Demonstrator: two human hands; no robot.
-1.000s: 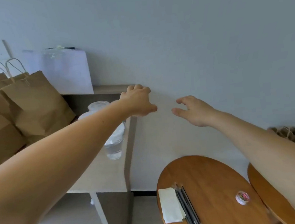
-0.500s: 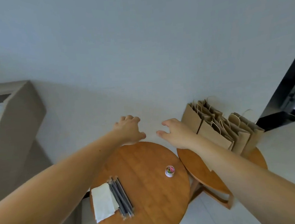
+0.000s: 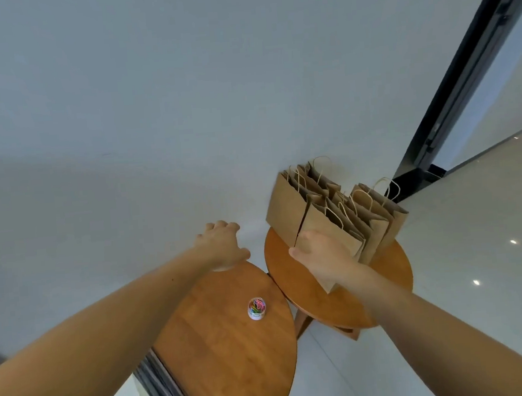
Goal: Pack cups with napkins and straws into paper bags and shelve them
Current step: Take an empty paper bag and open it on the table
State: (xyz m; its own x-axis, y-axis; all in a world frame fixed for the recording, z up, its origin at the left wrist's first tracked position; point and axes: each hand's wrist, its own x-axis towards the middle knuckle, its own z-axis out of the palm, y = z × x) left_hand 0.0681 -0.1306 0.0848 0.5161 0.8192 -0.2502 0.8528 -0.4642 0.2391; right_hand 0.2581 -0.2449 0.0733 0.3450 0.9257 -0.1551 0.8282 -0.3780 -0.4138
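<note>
**Reach for a fresh bag.** The right table (image 3: pixel 394 276) lies under my grip, and the left table (image 3: pixel 228 356) is beside it, touching or nearly touching its rim. Just beyond my fingers the paper bags (image 3: pixel 288 208) stand upright in a row against the wall, handles up, so that one can be drawn off the near end without toppling the rest. My right hand (image 3: pixel 320 252) is laid on the nearest bag (image 3: pixel 327 224) with the thumb at its left edge. The fingers are hidden behind the hand, so I cannot tell whether they have closed on the paper. My left hand (image 3: pixel 223 247), left of the grip, hangs loosely curled and holds nothing, probably ready to steady or open the bag. The dark straws (image 3: pixel 162 390) wait well back towards me (blurred at the frame's edge). A small jar of coloured clips (image 3: pixel 256 308) stands between them and my grip. No cup is in view.
</note>
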